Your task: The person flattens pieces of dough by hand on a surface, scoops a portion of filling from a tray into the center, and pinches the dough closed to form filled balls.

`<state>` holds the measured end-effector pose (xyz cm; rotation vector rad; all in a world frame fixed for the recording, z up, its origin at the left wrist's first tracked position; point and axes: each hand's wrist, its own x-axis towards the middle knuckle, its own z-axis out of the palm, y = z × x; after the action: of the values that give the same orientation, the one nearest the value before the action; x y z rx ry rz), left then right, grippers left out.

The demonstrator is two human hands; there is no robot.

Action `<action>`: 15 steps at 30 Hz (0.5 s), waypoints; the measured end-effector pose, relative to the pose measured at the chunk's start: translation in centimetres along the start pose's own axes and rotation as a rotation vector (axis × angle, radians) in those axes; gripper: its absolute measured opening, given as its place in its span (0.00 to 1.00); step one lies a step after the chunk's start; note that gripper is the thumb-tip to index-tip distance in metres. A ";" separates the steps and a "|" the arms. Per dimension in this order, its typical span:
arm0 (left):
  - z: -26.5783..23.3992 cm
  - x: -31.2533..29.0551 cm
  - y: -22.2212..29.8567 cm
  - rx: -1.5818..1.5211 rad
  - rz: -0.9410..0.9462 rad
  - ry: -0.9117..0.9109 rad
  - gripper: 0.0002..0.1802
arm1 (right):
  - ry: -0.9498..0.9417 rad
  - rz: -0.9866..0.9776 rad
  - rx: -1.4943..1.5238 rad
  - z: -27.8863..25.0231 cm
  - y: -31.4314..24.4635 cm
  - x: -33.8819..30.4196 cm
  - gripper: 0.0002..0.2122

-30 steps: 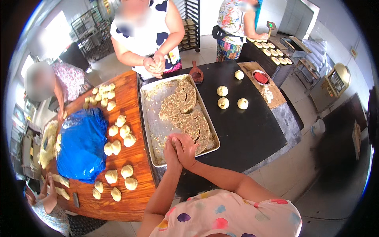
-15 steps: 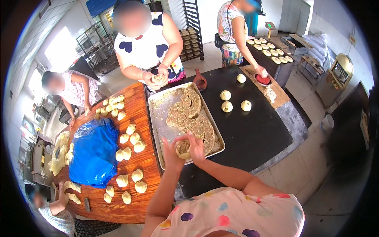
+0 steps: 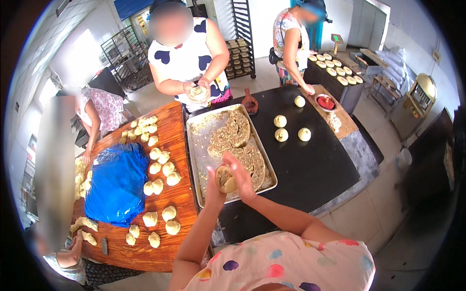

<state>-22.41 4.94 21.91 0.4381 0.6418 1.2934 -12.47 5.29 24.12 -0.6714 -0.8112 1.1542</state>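
Note:
Between my two hands, above the near end of a metal tray (image 3: pixel 195 167), is a round of dough (image 3: pixel 226 180) with brown filling showing in its opening. My left hand (image 3: pixel 213 188) cups it from the left, thumb up along its side. From the right, my right hand (image 3: pixel 243 179) presses against it with the fingers pointing away from me. A thick slab of chopped, crumbly filling (image 3: pixel 237 145) lies in the tray beyond my hands. Across from me, a co-worker's hands (image 3: pixel 198 92) hold another filled dough piece.
On the wooden tabletop (image 3: pixel 187 213) at left are several dough pieces (image 3: pixel 169 212) and a blue plastic-covered mound (image 3: pixel 116 184). Several dough balls (image 3: pixel 280 135) sit on the black tabletop (image 3: pixel 315 165). A bowl of red stuff (image 3: pixel 325 102) stands beside another co-worker at the far right.
The dough in my hands has turned, showing more of its filled opening. My right fingers have shifted left over it. The far-right co-worker's hand has left the red bowl.

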 end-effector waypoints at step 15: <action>2.2 -3.4 -5.1 0.171 0.249 0.334 0.22 | -0.142 -0.386 -0.594 -3.1 0.4 -2.9 0.12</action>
<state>-17.66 0.54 20.99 0.4556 1.0074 1.5723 -10.67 2.42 21.46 -0.8731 -1.3629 0.6073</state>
